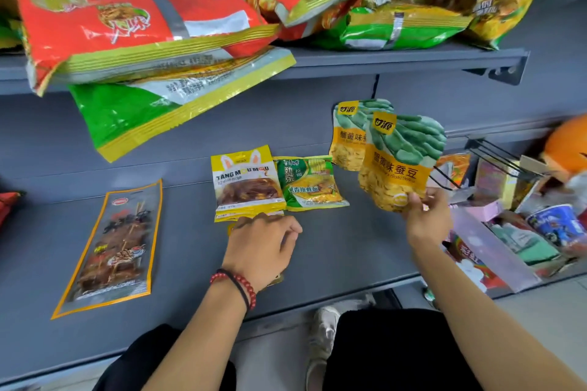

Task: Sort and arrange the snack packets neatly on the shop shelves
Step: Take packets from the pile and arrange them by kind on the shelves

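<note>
My right hand (425,216) pinches the bottom edge of a yellow and green broad bean packet (400,162), held upright above the grey lower shelf (190,247). A second matching bean packet (349,133) stands behind it against the back panel. My left hand (263,244), fingers curled, rests on the shelf over the lower edge of a stack of yellow Tang Mou Mou packets (246,182). A green noodle packet (309,184) lies beside that stack. A long clear packet with an orange border (116,247) lies flat at the left.
The upper shelf (397,59) carries a loose pile of large red packets (95,9) and green packets (397,28), some hanging over its edge. A pink box (489,247) of mixed goods, a blue cup (552,222) and black wire hooks (495,155) crowd the right.
</note>
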